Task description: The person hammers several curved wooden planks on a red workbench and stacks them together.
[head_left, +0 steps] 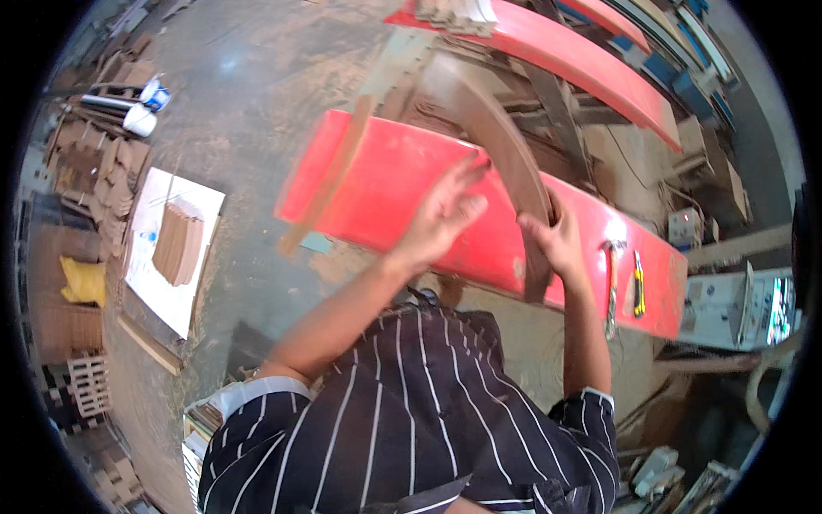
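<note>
A long, curved brown wooden piece (pixel 505 137) stretches away from me over the red-topped bench (pixel 385 188), its far part smeared by motion. My right hand (pixel 555 236) grips its near part, thumb on the left side and fingers wrapped round the right. Left of the piece, my left hand (pixel 441 218) is open with fingers spread, above the red surface and apart from the wood. To the right on the bench lie a hammer (pixel 612 287) and a yellow utility knife (pixel 639 287). A narrow wooden strip (pixel 338 167) crosses the bench's left end.
Beyond the bench, a second red surface (pixel 591 60) carries stacked curved wood pieces (pixel 454 13). On the floor at left, a white board (pixel 167 304) bears more curved pieces (pixel 178 244). White buckets (pixel 139 120) and wood piles (pixel 111 184) stand farther left.
</note>
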`<state>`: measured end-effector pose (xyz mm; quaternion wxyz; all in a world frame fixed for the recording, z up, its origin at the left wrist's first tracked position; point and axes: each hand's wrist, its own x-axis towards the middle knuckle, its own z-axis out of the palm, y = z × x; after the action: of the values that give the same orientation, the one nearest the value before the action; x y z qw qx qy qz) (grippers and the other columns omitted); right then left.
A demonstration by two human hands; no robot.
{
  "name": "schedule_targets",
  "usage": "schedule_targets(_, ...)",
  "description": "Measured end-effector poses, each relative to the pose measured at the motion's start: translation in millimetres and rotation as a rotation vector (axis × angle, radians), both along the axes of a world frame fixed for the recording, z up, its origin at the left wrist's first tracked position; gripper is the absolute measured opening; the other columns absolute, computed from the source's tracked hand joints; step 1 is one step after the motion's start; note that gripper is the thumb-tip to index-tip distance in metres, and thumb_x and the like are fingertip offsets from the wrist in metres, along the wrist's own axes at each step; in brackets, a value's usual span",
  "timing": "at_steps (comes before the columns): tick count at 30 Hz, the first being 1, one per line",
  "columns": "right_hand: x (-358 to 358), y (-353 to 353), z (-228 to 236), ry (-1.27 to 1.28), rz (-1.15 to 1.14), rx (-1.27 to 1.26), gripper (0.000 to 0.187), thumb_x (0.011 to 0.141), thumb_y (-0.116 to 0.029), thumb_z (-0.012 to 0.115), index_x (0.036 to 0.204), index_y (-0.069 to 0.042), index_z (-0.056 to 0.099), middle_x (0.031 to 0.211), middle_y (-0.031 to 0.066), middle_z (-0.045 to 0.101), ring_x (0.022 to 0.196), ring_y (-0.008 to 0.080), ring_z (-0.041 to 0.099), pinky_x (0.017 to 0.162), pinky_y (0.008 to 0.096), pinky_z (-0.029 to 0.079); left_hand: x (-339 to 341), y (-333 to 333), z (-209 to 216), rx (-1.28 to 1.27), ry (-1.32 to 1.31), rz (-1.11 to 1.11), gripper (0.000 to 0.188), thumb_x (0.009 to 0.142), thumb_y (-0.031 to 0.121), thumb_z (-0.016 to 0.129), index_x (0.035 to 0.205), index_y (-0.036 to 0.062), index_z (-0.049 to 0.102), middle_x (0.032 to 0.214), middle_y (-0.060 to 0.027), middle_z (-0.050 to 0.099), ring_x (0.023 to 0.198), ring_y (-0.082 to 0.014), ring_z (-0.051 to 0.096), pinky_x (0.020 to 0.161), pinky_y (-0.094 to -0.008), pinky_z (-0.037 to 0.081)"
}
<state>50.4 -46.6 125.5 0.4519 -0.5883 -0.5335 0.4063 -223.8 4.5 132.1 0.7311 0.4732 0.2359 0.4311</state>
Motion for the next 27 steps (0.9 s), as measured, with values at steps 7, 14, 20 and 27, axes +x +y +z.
schedule_targets(7,12.1,-10.8,7.0,0.667,-0.056,0.056,0.092,0.109,-0.067,0.075,0.164,0.005,0.057,0.147,0.0229,0.076,0.135,0.0351,0.076,0.114,0.0503,0.064,-4.4,-9.1,14.2,0.339,0.379,-0.165,0.073,0.116,0.03,0.08,0.177,0.0036,0.051,0.177,-0.0135,0.059,0.164,-0.0273,0.055,0.134,-0.0481,0.046)
schedule_targets(14,1.6,-11.5,30.8,0.932,0.032,0.159,0.103,0.105,-0.08,0.071,0.165,0.003,0.055,0.148,0.023,0.072,0.13,0.0359,0.075,0.11,0.0529,0.066,-3.4,-33.9,-9.3,0.224,0.359,-0.521,0.104,0.1,0.03,0.098,0.182,0.0024,0.041,0.174,-0.0185,0.061,0.161,-0.0315,0.059,0.134,-0.0505,0.048)
schedule_targets(20,-16.3,-8.3,42.4,1.224,0.105,0.207,0.115,0.096,-0.085,0.079,0.166,0.002,0.05,0.14,0.0138,0.066,0.121,0.0295,0.068,0.103,0.0489,0.06,-9.4,-37.4,2.9,0.082,0.234,-0.625,0.104,0.096,0.028,0.101,0.179,-0.0013,0.045,0.169,-0.018,0.066,0.159,-0.0299,0.061,0.135,-0.0492,0.046)
schedule_targets(27,-34.5,-1.9,51.6,1.278,0.1,0.27,0.122,0.087,-0.089,0.085,0.165,-0.002,0.051,0.131,0.0107,0.065,0.11,0.0249,0.063,0.096,0.0432,0.054,-10.7,-38.6,7.8,-0.01,0.176,-0.678,0.1,0.092,0.023,0.104,0.172,-0.007,0.052,0.169,-0.0207,0.065,0.159,-0.0292,0.06,0.137,-0.0471,0.043)
